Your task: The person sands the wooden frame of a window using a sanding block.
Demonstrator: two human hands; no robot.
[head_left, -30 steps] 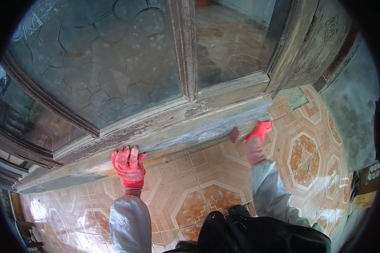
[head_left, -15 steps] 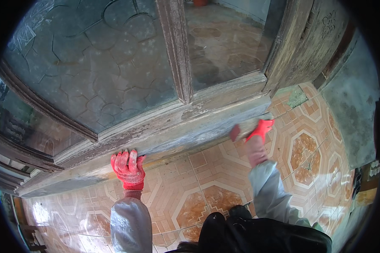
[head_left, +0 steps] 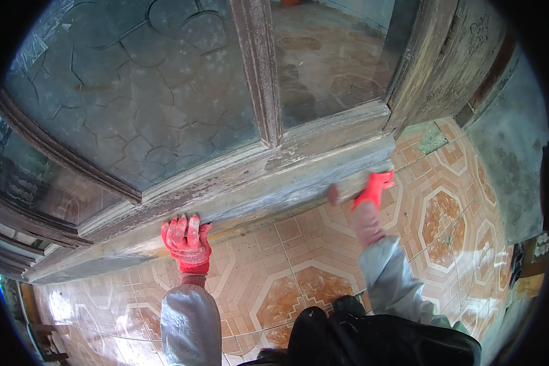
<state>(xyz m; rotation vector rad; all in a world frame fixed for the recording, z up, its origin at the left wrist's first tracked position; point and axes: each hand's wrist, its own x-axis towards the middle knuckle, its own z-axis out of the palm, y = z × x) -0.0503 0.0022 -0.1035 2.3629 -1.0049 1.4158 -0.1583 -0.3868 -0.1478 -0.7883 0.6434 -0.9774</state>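
Right grip (head_left: 374,188) holds a blurred tool (head_left: 349,188) — carved motif (head_left: 479,33) on panel (head_left: 454,79).

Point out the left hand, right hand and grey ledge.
Left hand (head_left: 186,243): head view, red glove's back.
Right hand (head_left: 373,190): head view, red glove's middle.
Grey ledge (head_left: 287,195): head view, bare stretch between the hands.

held tool (head_left: 348,186) — blurred | left sleeve (head_left: 191,323) — cut off below

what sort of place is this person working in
Probably a porch or room of an older building, perhaps under repair: a weathered wooden frame with large glass panes, a patterned tile floor and a rough grey ledge.
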